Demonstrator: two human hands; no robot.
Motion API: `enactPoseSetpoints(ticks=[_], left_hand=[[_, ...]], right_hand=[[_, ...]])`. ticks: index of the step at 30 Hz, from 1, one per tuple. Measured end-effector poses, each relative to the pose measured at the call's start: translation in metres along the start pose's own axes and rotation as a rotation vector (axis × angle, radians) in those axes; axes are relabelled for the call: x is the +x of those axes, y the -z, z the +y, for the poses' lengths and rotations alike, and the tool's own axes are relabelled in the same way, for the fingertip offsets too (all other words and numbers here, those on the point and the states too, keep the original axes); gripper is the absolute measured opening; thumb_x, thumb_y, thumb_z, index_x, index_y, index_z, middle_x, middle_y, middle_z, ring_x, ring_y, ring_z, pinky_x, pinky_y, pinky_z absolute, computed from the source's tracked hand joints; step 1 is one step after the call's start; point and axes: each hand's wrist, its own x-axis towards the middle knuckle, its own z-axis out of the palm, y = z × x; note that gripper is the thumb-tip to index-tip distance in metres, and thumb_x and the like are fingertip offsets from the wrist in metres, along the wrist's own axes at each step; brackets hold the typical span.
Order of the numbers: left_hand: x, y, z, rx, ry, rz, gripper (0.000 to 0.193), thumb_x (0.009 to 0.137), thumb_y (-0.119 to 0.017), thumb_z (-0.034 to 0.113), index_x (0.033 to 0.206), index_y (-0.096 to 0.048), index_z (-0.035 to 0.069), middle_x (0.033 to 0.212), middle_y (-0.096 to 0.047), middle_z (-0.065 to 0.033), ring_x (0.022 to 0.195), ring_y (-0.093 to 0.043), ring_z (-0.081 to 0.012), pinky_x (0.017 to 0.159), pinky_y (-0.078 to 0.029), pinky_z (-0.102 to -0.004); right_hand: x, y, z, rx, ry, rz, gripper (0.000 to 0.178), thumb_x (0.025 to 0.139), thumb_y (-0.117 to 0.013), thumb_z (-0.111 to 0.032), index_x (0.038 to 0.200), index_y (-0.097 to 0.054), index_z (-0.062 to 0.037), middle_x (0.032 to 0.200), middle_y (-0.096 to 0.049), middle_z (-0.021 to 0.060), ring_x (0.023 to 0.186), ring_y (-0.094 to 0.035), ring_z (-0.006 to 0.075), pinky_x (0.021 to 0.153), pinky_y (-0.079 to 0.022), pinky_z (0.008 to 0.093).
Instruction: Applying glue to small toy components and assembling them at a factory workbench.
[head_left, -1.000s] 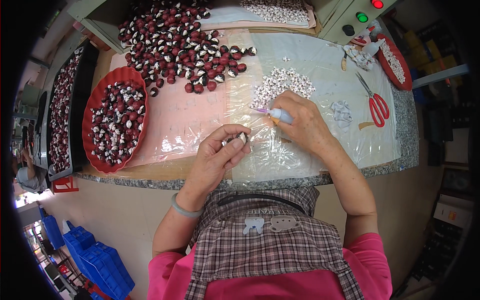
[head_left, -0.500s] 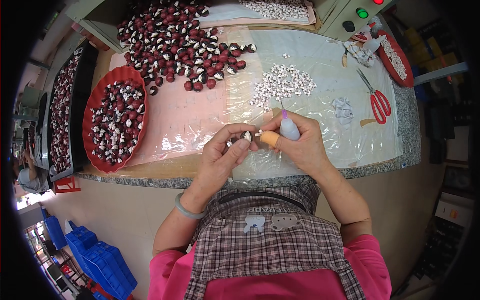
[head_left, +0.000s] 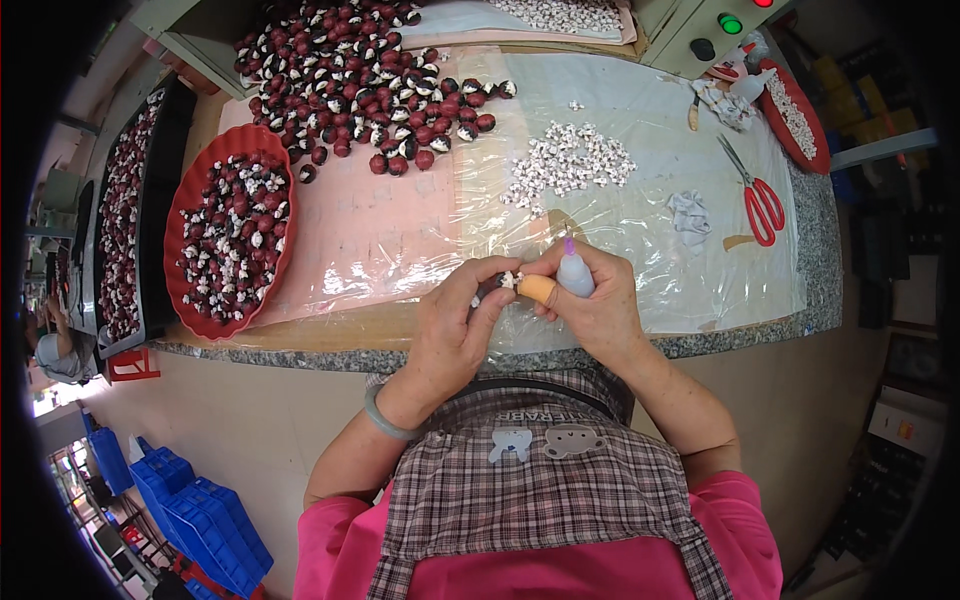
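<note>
Between the thumb and fingers of my left hand (head_left: 450, 325) is a small dark ball (head_left: 507, 281) with white on it; at least one more ball seems tucked deeper in that hand, mostly hidden. My right hand (head_left: 608, 315) is wrapped round a translucent squeeze bottle (head_left: 574, 274) with a purple nozzle, pointing away from me. A tan finger cover (head_left: 537, 289) sits on a digit of that hand, and its tip touches the ball's white side. Just beyond my hands lies a pile of small white pieces (head_left: 570, 162).
Many dark red, black and white balls (head_left: 340, 95) are heaped at the back left. A red scalloped tray (head_left: 222, 329) and a black tray (head_left: 160, 230) hold more. On the right lie red-handled scissors (head_left: 763, 210), crumpled white cloth (head_left: 689, 218) and a red dish (head_left: 817, 158) of white pieces.
My hands have come closer together and slightly nearer to me. The white piece at the right hand's covered digit, apart from the ball before, now meets it.
</note>
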Motion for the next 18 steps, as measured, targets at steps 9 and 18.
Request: enactPoseSetpoints(ticks=[9, 18], left_hand=[[0.0009, -0.0024, -0.0004, 0.091, -0.132, 0.046, 0.025, 0.087, -0.057, -0.001, 0.111, -0.056, 0.001, 0.097, -0.063, -0.0152, 0.079, -0.063, -0.0295, 0.07, -0.051, -0.0347], [-0.001, 0.0047, 0.0004, 0.049, -0.034, 0.035, 0.025, 0.088, -0.058, 0.004, 0.112, -0.057, 0.002, 0.1, -0.063, -0.0165, 0.084, -0.064, -0.0317, 0.073, -0.052, -0.0361]], right_hand=[[-0.004, -0.0077, 0.01, 0.12, 0.058, 0.006, 0.008, 0.085, -0.068, -0.006, 0.088, -0.065, 0.0004, 0.078, -0.065, 0.0038, 0.061, -0.059, 0.0064, 0.053, -0.047, 0.0194], [0.0029, -0.0037, 0.0001, 0.044, -0.044, -0.046, 0.01, 0.083, -0.07, -0.004, 0.091, -0.066, 0.0009, 0.078, -0.066, 0.0031, 0.06, -0.058, 0.0064, 0.054, -0.047, 0.0196]])
